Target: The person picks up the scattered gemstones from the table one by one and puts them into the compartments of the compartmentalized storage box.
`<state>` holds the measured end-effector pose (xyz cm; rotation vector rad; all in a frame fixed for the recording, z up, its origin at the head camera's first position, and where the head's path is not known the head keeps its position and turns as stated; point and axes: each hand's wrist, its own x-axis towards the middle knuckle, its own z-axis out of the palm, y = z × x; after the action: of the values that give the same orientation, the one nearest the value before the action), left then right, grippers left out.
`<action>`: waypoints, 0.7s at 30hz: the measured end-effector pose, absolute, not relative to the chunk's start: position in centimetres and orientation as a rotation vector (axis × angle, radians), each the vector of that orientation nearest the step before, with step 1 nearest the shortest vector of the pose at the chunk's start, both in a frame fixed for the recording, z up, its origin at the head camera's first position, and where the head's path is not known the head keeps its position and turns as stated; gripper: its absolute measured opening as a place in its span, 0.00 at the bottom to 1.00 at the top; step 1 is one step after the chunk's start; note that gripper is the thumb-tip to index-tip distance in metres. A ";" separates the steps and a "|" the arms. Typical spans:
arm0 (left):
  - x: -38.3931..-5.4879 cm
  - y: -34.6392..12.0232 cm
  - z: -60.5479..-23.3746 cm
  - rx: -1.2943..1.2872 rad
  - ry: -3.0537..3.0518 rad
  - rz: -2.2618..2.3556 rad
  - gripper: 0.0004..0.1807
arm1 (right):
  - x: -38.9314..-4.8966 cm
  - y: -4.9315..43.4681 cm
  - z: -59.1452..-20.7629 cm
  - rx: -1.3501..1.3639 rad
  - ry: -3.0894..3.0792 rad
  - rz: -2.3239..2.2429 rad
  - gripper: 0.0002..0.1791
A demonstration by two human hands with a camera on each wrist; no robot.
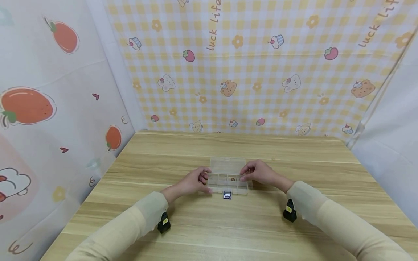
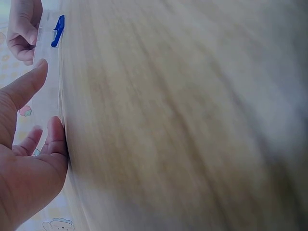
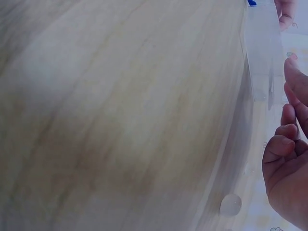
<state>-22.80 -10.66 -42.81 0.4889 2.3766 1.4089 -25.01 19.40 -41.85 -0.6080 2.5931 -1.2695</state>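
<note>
A clear plastic compartment box (image 1: 213, 183) lies on the table with its lid (image 1: 226, 165) raised behind it. A blue latch (image 1: 227, 195) sits at the front middle. My left hand (image 1: 193, 181) grips the box's left end, thumb at the front corner and index finger near the back. Over the right-hand compartments is my right hand (image 1: 260, 172), its thumb and index fingertips close together and the other fingers curled. Whether it pinches something small I cannot tell. A small brown item (image 1: 233, 179) shows in a compartment beside those fingertips.
The wooden table (image 1: 209, 232) spreads around the box. Behind it hangs a yellow-checked cloth (image 1: 248, 69), with a white printed cloth (image 1: 75, 108) on the left. In the right wrist view, a clear rounded piece (image 3: 231, 205) shows near the bottom.
</note>
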 end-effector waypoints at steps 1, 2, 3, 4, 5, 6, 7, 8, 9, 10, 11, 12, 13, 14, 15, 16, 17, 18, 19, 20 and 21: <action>-22.8 -10.7 -42.9 0.490 2.376 1.409 0.39 | -25.0 19.4 -41.8 -0.607 2.594 -1.274 0.08; -22.9 -10.7 -42.9 0.489 2.377 1.410 0.39 | -25.0 19.4 -41.7 -0.606 2.597 -1.278 0.09; -22.9 -10.7 -42.9 0.489 2.378 1.410 0.39 | -24.9 19.5 -41.6 -0.607 2.602 -1.277 0.09; -22.9 -10.7 -43.0 0.488 2.381 1.409 0.39 | -24.9 19.5 -41.5 -0.607 2.605 -1.278 0.09; -22.9 -10.7 -43.0 0.488 2.383 1.408 0.39 | -24.9 19.5 -41.5 -0.607 2.610 -1.276 0.09; -22.9 -10.6 -43.0 0.486 2.385 1.407 0.39 | -24.9 19.6 -41.4 -0.611 2.617 -1.272 0.09; -22.9 -10.6 -43.0 0.484 2.388 1.405 0.39 | -24.9 19.7 -41.4 -0.611 2.622 -1.268 0.10; -22.9 -10.6 -43.0 0.481 2.390 1.404 0.39 | -24.9 19.8 -41.4 -0.610 2.629 -1.264 0.10; -22.9 -10.6 -42.9 0.478 2.392 1.402 0.39 | -24.9 20.0 -41.4 -0.606 2.634 -1.261 0.11; -22.9 -10.6 -42.9 0.475 2.394 1.400 0.39 | -24.9 20.1 -41.4 -0.607 2.639 -1.262 0.11; -22.9 -10.6 -43.0 0.475 2.396 1.398 0.39 | -24.9 20.3 -41.4 -0.608 2.642 -1.267 0.11; -22.9 -10.6 -42.9 0.473 2.398 1.396 0.39 | -25.0 20.5 -41.4 -0.606 2.645 -1.269 0.11; -22.9 -10.6 -42.9 0.473 2.399 1.394 0.39 | -24.9 20.6 -41.4 -0.603 2.648 -1.274 0.11; -22.9 -10.6 -42.9 0.474 2.399 1.395 0.39 | -24.9 20.8 -41.3 -0.599 2.647 -1.282 0.11; -22.9 -10.6 -42.9 0.473 2.398 1.394 0.39 | -24.9 21.0 -41.3 -0.598 2.647 -1.289 0.11; -22.9 -10.6 -42.9 0.475 2.397 1.395 0.39 | -24.8 21.1 -41.2 -0.599 2.645 -1.298 0.11; -22.9 -10.6 -42.9 0.475 2.394 1.397 0.39 | -24.8 21.3 -41.2 -0.583 2.650 -1.300 0.11; -22.9 -10.6 -42.9 0.474 2.392 1.399 0.39 | -24.7 21.5 -41.1 -0.573 2.658 -1.299 0.11; -22.9 -10.6 -42.9 0.473 2.389 1.400 0.39 | -24.7 21.7 -41.0 -0.565 2.660 -1.303 0.12; -22.9 -10.6 -42.9 0.473 2.387 1.400 0.39 | -24.6 21.9 -41.0 -0.554 2.659 -1.313 0.12; -22.9 -10.6 -42.9 0.473 2.385 1.400 0.39 | -24.5 22.1 -40.9 -0.549 2.662 -1.318 0.12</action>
<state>-22.91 -10.65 -42.92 0.4726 2.3852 1.4000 -24.52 22.12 -40.89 -0.5485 2.6622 -1.3179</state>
